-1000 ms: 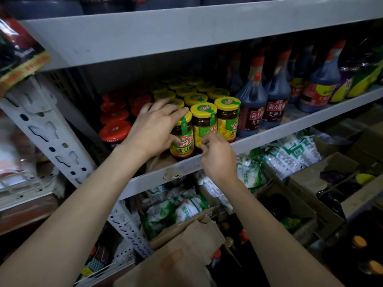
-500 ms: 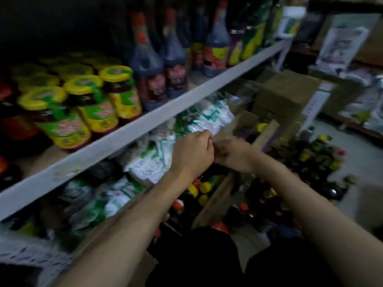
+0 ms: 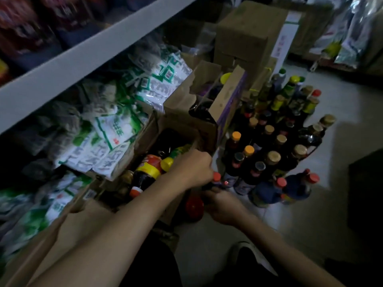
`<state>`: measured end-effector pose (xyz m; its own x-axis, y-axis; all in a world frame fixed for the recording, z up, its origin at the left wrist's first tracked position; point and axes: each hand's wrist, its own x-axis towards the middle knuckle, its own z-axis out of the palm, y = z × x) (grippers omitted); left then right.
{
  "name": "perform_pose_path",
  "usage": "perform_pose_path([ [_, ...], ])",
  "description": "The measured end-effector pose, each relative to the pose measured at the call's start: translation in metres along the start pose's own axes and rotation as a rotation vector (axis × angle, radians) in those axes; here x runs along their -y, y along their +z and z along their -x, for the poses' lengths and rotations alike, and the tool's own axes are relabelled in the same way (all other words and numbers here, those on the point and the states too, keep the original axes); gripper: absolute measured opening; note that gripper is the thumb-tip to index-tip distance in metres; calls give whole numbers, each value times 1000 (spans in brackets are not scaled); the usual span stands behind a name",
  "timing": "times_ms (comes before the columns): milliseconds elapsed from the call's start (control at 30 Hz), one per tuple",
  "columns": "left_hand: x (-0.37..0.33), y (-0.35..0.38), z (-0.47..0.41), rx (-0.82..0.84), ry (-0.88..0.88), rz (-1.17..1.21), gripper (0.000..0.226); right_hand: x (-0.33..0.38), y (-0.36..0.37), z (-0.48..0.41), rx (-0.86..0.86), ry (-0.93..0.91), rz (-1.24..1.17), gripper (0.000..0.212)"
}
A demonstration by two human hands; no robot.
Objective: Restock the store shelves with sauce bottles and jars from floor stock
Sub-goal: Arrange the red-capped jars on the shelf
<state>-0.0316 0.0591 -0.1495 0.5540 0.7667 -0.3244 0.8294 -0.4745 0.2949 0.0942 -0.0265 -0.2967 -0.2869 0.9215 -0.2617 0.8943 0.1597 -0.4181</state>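
Note:
Dim, blurred view down at the floor stock. A dark sauce bottle with a red cap [image 3: 216,177] stands at the near edge of a cluster of floor bottles [image 3: 271,141]. My left hand [image 3: 191,167] has its fingers curled at that bottle's neck. From below, my right hand [image 3: 224,207] wraps round the bottle's dark lower part. An open cardboard box [image 3: 178,121] to the left of my hands holds more bottles, one with a red and yellow label [image 3: 150,167]. The grey shelf edge [image 3: 83,56] runs across the upper left.
Green and white bags [image 3: 116,129] fill the space under the shelf. A round red lid [image 3: 194,206] sits low between my wrists. Taller cardboard boxes [image 3: 248,36] stand behind the bottles. A dark block [image 3: 366,193] is on the tiled floor at right.
My hands left the yellow-lidded jars on the shelf and dropped to the floor stock, and my view swung down and right. Both now curl round a red-capped bottle.

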Motion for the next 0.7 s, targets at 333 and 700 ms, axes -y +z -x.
perform_pose_path([
  [333, 31, 3, 8, -54, -55, 87, 17, 17, 42, -34, 67, -44, 59, 48],
  [700, 39, -47, 71, 215, 120, 1277, 53, 67, -196, 25, -276, -108, -1077, 49],
])
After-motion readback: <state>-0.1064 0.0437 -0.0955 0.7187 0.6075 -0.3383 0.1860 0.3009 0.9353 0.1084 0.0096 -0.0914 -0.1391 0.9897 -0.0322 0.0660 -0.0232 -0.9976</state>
